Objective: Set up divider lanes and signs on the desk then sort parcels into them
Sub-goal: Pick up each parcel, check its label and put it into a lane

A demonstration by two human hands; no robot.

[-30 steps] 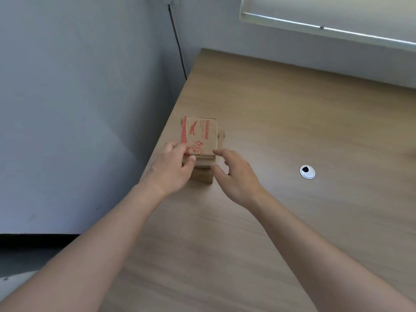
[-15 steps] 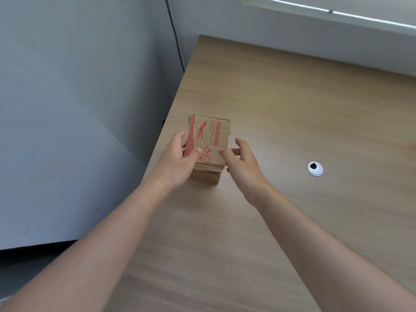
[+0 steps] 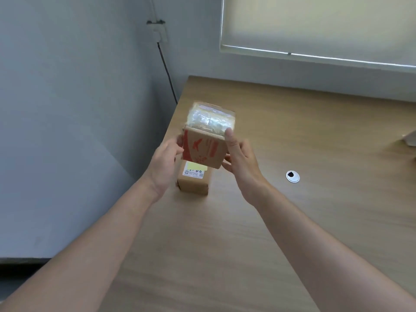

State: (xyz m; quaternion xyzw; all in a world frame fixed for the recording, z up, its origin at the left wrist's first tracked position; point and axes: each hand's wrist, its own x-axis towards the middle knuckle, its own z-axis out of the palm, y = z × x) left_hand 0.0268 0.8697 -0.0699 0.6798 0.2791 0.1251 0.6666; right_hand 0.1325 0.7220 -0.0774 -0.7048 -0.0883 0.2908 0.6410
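**Top parcel lifted off the stack, both hands on it**

Both forearms enter from the bottom edge, elbows cut off. Left hand (image 3: 165, 162) grips the left side of the red-printed parcel (image 3: 203, 148); its fingertips are hidden behind the box. Right hand (image 3: 239, 161) clamps the right side, thumb up along the near right edge, fingers out of sight behind. The parcel is held in the air, tilted so the top face shows: glossy clear tape, glare washes out any detail there. Red print on the near face is blurred, unreadable.

Directly below, a second parcel (image 3: 193, 182) sits on the counter (image 3: 292, 221) near its left edge; its far part is hidden by the held box. White label with a yellow strip on top, text too small to read.

Right of that: round cable grommet (image 3: 292, 176). At the right frame edge, a pale object (image 3: 410, 138), cut off, can't identify. Black cable (image 3: 167, 73) runs down the wall behind the counter corner.
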